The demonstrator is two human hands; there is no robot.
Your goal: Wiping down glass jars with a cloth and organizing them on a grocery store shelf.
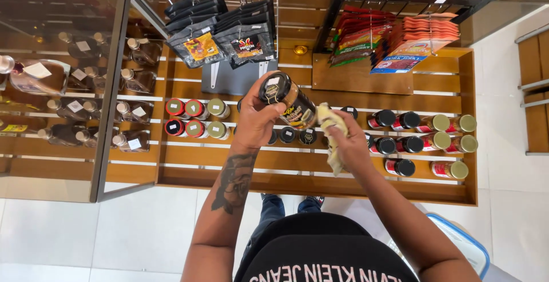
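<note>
The left hand point(257, 119) grips a black-lidded jar point(289, 100) lifted off the wooden shelf point(297, 173) and tilted sideways, so that the right hand point(350, 145), clenched around a yellowish cloth point(331, 126), can press it against the jar's side.

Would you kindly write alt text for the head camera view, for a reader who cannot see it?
Seen from above, a person's left hand holds a black-lidded jar while the right hand presses a yellowish cloth against it. Below stands a wooden shelf with rows of jars, hanging snack packets above it and a glass cabinet of bottles at the left.
</note>
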